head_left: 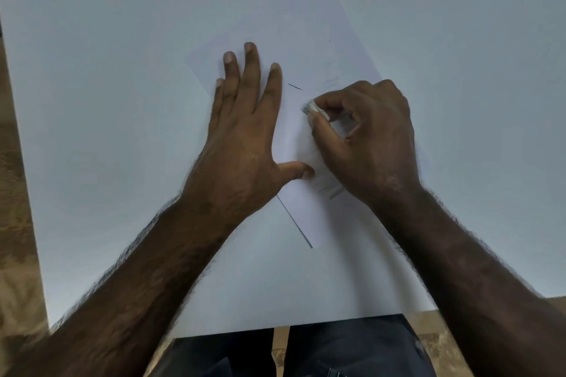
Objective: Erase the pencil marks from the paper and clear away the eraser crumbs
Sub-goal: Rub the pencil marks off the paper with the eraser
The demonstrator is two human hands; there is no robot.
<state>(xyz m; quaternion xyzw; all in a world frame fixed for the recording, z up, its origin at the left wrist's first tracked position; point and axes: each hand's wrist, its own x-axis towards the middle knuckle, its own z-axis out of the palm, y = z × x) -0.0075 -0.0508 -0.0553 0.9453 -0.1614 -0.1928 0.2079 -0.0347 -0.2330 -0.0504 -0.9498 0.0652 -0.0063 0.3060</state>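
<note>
A white sheet of paper [306,49] lies tilted on the white table. My left hand [242,128] rests flat on its left part, fingers spread, pressing it down. My right hand [367,138] pinches a small white eraser [311,107] between thumb and fingers, its tip touching the paper. A short dark pencil stroke [295,86] lies just above the eraser. Faint grey pencil marks [332,190] show below my right hand. Eraser crumbs are too small to make out.
The white table [122,101] ends at a left edge with brown floor [15,193] beyond it. Its near edge runs just above my dark trousers [337,352].
</note>
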